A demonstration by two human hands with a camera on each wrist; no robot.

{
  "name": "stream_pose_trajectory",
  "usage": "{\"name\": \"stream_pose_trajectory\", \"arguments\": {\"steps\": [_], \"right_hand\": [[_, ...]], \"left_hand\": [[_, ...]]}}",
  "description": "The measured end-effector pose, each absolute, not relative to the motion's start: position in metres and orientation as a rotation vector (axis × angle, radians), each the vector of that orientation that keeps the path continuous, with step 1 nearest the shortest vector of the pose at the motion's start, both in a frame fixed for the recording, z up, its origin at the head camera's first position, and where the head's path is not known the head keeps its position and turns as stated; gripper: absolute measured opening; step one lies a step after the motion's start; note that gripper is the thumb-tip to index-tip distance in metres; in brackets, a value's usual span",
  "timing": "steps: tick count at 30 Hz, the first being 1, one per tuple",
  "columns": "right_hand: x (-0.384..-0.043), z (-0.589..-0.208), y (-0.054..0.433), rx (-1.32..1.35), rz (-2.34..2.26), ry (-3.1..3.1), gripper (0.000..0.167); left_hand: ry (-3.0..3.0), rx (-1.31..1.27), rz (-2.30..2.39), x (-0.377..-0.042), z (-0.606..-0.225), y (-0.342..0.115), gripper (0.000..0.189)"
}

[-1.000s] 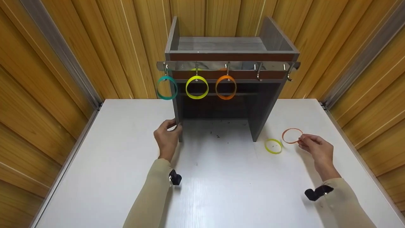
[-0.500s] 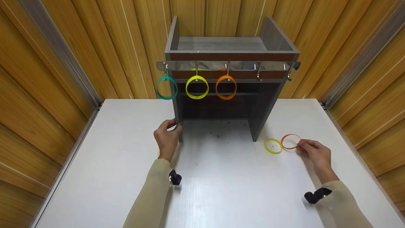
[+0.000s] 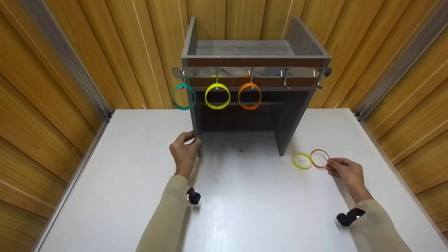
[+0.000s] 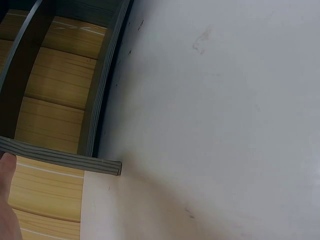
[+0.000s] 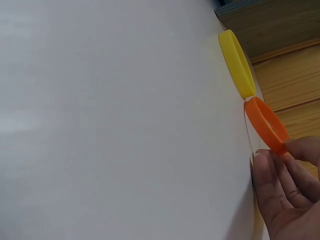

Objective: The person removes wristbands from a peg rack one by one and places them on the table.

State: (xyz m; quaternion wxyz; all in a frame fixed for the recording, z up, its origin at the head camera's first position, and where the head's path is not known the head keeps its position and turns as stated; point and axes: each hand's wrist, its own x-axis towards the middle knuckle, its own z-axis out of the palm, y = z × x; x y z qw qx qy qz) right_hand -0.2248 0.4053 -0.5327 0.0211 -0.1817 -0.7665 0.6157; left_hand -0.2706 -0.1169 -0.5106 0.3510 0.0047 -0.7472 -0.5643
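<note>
Since a second ago, the right hand (image 3: 346, 172) has brought the loose orange ring (image 5: 264, 126) nearer the person and the loose yellow ring (image 5: 233, 65). Wood-patterned walls (image 3: 52, 115) enclose a white worktop (image 3: 245, 210), where a grey shelf unit (image 3: 295, 115) stands upright. Across its front runs a metal rail (image 3: 234, 72) with five hooks; the leftmost three carry a teal ring (image 3: 184, 108), a hanging yellow ring (image 3: 217, 107) and a hanging orange ring (image 3: 249, 107). The left hand (image 3: 184, 154) has its grip pinching the unit's left side panel. The right grip pinches the loose orange ring's edge between thumb and fingers, right of the unit, close against the loose yellow ring lying there; whether it touches the worktop I cannot tell. Small dark specks (image 3: 240, 150) dot the worktop.
</note>
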Motion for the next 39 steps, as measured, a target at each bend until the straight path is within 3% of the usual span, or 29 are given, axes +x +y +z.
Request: {"name": "stream_pose_trajectory", "arguments": {"steps": [22,31,39], "right_hand": [[-0.223,-0.528,0.406,-0.487,1.671,-2.483,0.038],[-0.225,-0.518,0.396,-0.304,1.503,-2.484,0.035],[-0.226,-0.497,0.379,-0.237,1.533,-2.437,0.042]], "left_hand": [[-1.924,0.026,-1.485,-0.272,-0.510,-0.117,0.017],[-1.936,0.033,-1.474,-0.272,-0.509,-0.117,0.018],[-1.950,0.043,-1.477,-0.271,-0.510,-0.117,0.018]]}}
